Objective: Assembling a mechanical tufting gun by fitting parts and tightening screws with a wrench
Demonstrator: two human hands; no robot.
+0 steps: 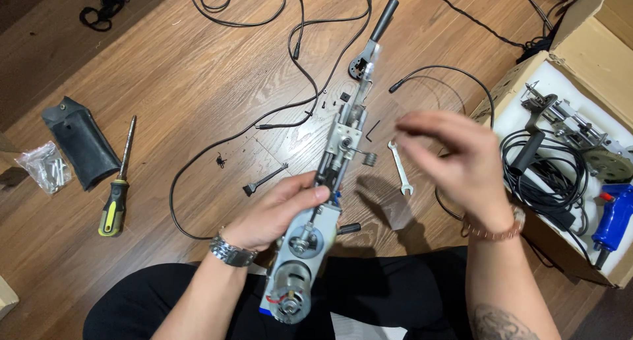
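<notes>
Far left on the wood-plank floor [198,76]: clear plastic bag of small metal parts [42,166], partly cut off by the frame edge. Next to it a black leather-look pouch [79,149], matte, flap open. Then a screwdriver [119,182], steel shaft, black/yellow handle, lying flat. Thin black cables [264,125] loop across the boards above.

Left hand [277,211], steel-link watch on the wrist: grip is wrapped around the mid-body of the long metal mechanism [330,182], thumb over the top, fingers under and hidden. The mechanism lies diagonally from the lap up over the floor: aluminium frame, round motor can [288,300] with copper-coloured windings at the near end, black cylindrical handle [384,18] at the far end, small coil spring [370,158] sticking out the right side. Small black parts just beside it; can't tell what they are.

Small flat open-ended spanner [399,167] and black hex key [372,130] on the floor right of the frame.

Right hand [455,162], bead bracelet on the wrist: motion-blurred, hovering above the floor near the spanner, fingers loosely spread, touching nothing visible.

Far right: cardboard box [587,36] with white foam liner, holding coiled black cable, metal assemblies, a blue plastic tool [613,215]; box cut off at the edge.
</notes>
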